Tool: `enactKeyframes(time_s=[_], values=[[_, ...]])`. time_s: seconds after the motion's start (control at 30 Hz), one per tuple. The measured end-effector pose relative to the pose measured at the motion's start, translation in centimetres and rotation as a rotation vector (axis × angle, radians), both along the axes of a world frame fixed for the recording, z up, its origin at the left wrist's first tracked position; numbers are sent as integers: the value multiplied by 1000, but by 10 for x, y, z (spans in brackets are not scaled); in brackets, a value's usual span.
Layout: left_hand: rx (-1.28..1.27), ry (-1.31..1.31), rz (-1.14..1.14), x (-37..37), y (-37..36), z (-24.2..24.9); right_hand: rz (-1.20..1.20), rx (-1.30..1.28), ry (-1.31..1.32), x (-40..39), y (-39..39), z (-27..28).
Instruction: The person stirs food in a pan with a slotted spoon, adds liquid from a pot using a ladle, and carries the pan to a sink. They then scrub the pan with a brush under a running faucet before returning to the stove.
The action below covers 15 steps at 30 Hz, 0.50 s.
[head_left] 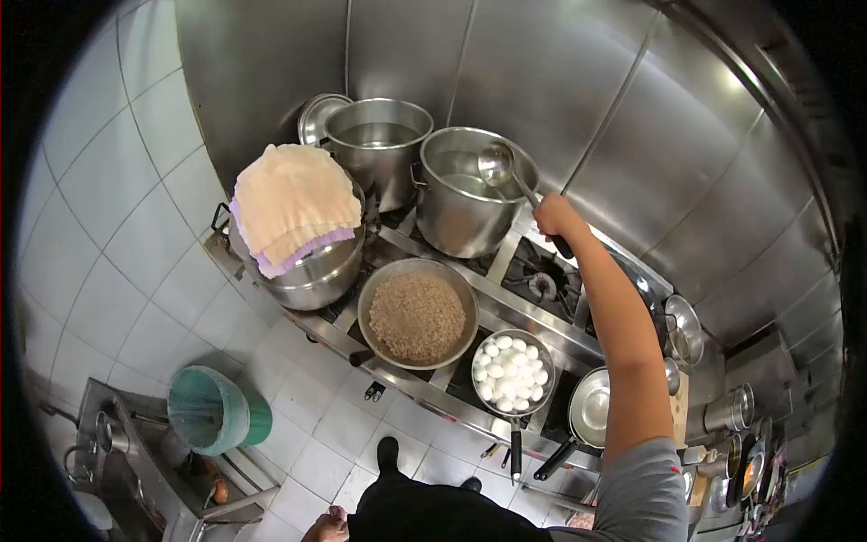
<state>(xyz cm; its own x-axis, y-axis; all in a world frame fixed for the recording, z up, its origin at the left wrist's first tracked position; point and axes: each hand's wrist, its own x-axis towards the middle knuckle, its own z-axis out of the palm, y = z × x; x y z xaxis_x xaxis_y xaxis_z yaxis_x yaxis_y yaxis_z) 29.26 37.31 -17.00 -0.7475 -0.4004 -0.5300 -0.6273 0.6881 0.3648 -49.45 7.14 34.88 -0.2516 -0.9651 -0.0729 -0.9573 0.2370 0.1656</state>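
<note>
My right hand (558, 219) is closed round the dark handle of a metal ladle (496, 164). The ladle's bowl is over the mouth of a large steel pot (465, 217) that holds clear liquid. Low in the view, by my dark apron, my left hand (330, 526) is partly cut off at the frame edge; its fingers look curled, and anything in them is hidden. Nearer to me on the stove stand a wide pan of brown ground-looking food (418, 316) and a pan of peeled white eggs (513, 372).
Another steel pot (379, 172) with liquid stands at the back. A covered pot (316, 275) has beige and purple cloths (296, 200) on top. An empty-looking frying pan (589, 406) sits at the stove's right. A lined green bin (257, 420) stands on the tiled floor.
</note>
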Motion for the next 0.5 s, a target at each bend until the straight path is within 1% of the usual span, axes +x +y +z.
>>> enactKeyframes(time_s=[0.07,0.1,0.13,0.23,0.3,0.33,0.37,0.43,0.47,0.5], values=[[-14,6,-9,3,-15,-4,65,162,229,13,-14,2],[-21,11,-17,4,-22,-6,64,163,233,19,-20,3],[-29,20,-32,4,-28,-8,49,203,204,25,-25,4],[-61,39,-108,0,-48,-11,-56,245,-8,16,-38,-5],[-134,3,-167,-2,-63,-11,-440,-131,-906,10,-38,-10],[-142,-5,-170,-2,-68,-13,-281,-99,-956,11,-36,-3],[-88,22,-151,-2,-72,-14,-285,-100,-955,14,-35,1],[-48,51,-143,0,-79,-12,-684,-214,-1647,20,-29,16],[-41,50,-146,2,-80,-11,-689,-233,-1634,43,-18,35],[-41,54,-157,4,-84,-11,-693,-246,-1634,39,-16,37]])
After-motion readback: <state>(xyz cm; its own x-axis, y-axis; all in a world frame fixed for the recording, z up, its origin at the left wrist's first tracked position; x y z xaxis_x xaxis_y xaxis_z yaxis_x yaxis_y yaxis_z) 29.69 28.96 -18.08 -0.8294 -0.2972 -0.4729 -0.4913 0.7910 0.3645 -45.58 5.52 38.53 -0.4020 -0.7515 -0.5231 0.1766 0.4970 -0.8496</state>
